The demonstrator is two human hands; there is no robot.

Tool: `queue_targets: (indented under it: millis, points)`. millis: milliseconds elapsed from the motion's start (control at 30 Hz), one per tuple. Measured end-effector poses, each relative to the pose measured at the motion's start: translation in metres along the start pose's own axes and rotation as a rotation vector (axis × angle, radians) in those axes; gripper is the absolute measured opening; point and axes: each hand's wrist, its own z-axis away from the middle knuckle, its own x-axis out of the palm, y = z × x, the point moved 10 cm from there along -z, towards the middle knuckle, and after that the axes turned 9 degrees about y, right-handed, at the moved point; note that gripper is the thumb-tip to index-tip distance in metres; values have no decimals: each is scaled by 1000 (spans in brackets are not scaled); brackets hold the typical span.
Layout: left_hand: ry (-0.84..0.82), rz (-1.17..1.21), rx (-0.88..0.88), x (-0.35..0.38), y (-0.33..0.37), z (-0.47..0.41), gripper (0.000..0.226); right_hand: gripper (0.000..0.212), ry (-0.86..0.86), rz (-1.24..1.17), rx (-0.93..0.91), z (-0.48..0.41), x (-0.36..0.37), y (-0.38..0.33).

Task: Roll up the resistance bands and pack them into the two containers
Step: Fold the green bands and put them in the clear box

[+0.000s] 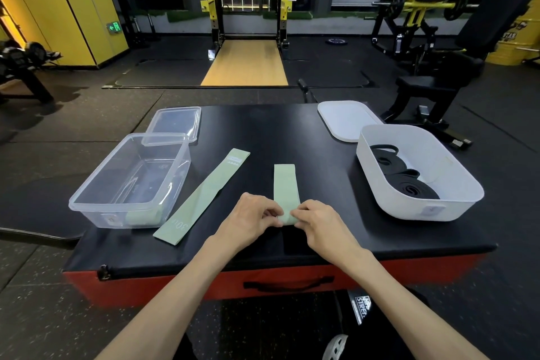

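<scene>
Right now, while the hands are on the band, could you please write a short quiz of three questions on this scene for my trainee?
1. True or false: the white container is empty.
2. Where do the left hand and right hand pinch the partly rolled green band? A near end, B far end, C middle.
3. Fill in: the flat green band lies beside the ____ container.
Key: 1 false, black bands lie inside; 2 A; 3 clear container.

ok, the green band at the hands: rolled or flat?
Mostly flat: the left hand and right hand pinch the near end of the green band into a small curl; the rest lies flat on the pad.
</scene>
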Motion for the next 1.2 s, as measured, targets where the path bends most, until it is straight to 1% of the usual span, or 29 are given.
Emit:
queue_targets:
  millis: [133,233,333,533,733,833,900,967,1200]
  points:
    - [29,41,-33,-2,-2,-1,13,16,18,11,23,0,-3,-1]
    - [22,32,-45,-2,-3,-4,9,26,34,17,39,0,-6,-2]
    - [-2,30,-59,1,-7,-7,10,23,55,7,16,-1,-8,-6]
    - [-8,31,-73,2,-9,-8,10,19,55,-15,54,0,-8,-2]
    - [96,-16,-49,-4,-8,-2,16,16,76,-14,79,1,-6,1]
    - [128,-68,21,-5,-1,0,17,11,59,-2,97,-1,-3,4]
    - [91,-135,75,-2,3,0,22,12,45,-1,113,-3,-1,6]
    - [46,-177,87,3,3,-2,26,14,35,-8,124,-3,-1,7]
    - [16,-195,94,7,2,-8,23,19,0,-14,141,0,4,7]
